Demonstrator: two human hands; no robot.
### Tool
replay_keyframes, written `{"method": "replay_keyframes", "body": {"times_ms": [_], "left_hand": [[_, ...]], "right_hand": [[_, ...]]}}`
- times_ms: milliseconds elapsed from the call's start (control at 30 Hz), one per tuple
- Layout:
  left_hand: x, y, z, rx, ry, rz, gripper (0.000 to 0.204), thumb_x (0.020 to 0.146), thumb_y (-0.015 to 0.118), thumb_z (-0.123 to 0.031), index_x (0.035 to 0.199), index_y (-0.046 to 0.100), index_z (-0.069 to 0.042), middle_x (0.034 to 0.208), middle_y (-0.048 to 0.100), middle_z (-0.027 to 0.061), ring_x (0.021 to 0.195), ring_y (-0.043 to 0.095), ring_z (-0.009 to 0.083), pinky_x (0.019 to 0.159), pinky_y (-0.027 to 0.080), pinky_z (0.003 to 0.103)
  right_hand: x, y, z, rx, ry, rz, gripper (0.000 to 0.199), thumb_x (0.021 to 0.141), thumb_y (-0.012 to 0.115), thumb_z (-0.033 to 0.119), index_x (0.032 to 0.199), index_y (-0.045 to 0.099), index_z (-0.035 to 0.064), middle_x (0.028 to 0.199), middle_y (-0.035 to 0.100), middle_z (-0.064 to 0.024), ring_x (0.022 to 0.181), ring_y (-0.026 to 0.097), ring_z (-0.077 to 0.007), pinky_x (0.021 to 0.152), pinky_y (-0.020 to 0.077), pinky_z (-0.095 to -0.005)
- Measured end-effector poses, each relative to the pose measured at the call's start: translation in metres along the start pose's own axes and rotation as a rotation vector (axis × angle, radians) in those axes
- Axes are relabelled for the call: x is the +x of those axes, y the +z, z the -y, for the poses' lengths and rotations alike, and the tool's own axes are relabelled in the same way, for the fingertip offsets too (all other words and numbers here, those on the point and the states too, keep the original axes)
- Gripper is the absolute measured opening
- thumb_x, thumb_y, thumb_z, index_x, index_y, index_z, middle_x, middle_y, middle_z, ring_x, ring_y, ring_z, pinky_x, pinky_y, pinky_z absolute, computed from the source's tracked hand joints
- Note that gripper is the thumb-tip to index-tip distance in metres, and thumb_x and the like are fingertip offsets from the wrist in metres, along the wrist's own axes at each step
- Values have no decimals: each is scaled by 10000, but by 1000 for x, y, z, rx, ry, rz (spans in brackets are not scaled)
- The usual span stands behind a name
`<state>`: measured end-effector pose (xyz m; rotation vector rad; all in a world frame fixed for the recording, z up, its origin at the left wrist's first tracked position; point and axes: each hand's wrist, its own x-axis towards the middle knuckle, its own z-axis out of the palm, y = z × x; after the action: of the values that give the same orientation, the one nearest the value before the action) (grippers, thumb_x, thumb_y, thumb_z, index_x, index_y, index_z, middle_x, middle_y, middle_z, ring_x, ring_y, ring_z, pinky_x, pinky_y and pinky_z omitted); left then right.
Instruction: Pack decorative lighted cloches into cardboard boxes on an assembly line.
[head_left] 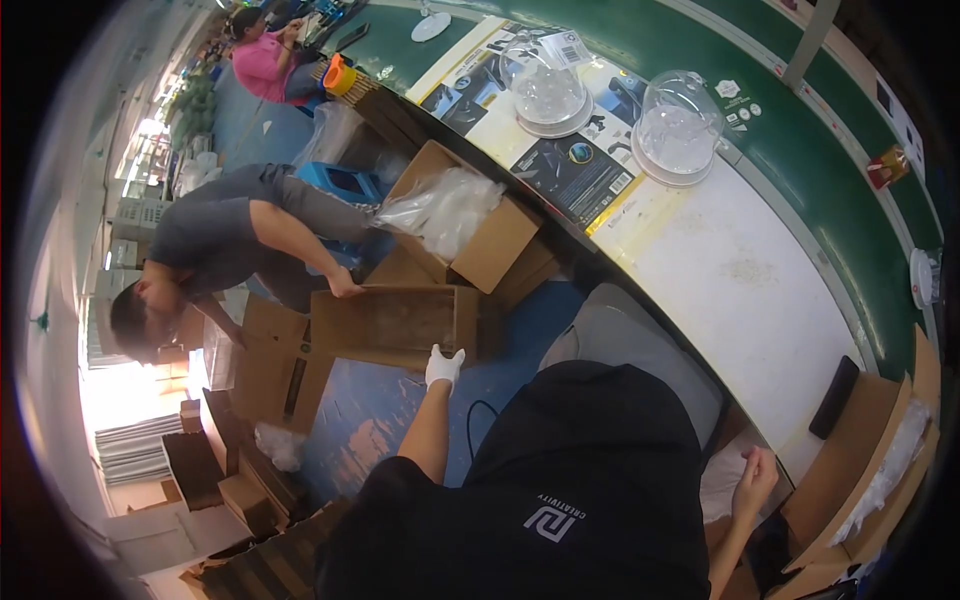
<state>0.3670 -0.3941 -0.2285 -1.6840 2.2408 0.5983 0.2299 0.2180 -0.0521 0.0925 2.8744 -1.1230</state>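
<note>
My left hand (pixel 443 369), in a white glove, is at the near edge of an open cardboard box (pixel 390 352), thumb and fingers closed on its rim. A co-worker's hand (pixel 345 283) holds the far side of the same box. Bare and lower right, my right hand (pixel 755 482) has its fingers curled together beside the white tabletop (pixel 740 270). Whether anything sits inside those fingers is hidden.
Clear domed containers (pixel 675 130) on round white bases stand on the table. Beyond the held box is a carton (pixel 500 240) with plastic-wrapped items. At right, another open carton (pixel 850 480) adjoins the table. The co-worker (pixel 215 225) bends over at left; boxes (pixel 245 500) are stacked below.
</note>
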Motion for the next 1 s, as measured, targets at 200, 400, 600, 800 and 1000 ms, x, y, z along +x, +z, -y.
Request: {"method": "replay_keyframes", "body": {"times_ms": [200,400,600,800,1000], "left_hand": [[13,18,-10,214,-12,150,525,890,638,-489,1160,696,-43,1169,679,208,1126,636,360,956,498,419],[4,3,-33,410,22,135,626,929,477,-617,1028,741,-58,1088,696,214,1061,657,392,918,512,470],[-7,-82,-11,251,122,-104,627,894,511,-610,934,739,-27,1016,694,240,998,656,406,876,498,479],[-16,-212,48,-101,490,-377,283,920,623,-326,967,769,-87,747,670,199,687,645,342,663,487,420],[-141,-327,-42,-760,279,-257,355,919,676,-282,804,714,52,724,653,18,641,567,70,596,454,275]], "right_hand": [[3,-11,-6,-40,-15,-29,237,985,534,93,805,565,-57,759,567,-135,714,554,-257,672,436,-339],[-20,11,-9,-34,32,12,238,981,542,83,790,586,-51,748,572,-154,713,558,-299,657,430,-374],[-3,7,1,-42,16,101,190,952,581,64,803,590,-54,789,590,-161,758,572,-315,680,439,-384],[34,10,42,18,-143,129,113,895,617,22,808,588,-45,799,595,-162,766,572,-327,700,458,-381],[62,0,77,121,-293,221,77,869,630,35,831,612,-30,838,623,-149,794,597,-306,734,474,-365]]}}
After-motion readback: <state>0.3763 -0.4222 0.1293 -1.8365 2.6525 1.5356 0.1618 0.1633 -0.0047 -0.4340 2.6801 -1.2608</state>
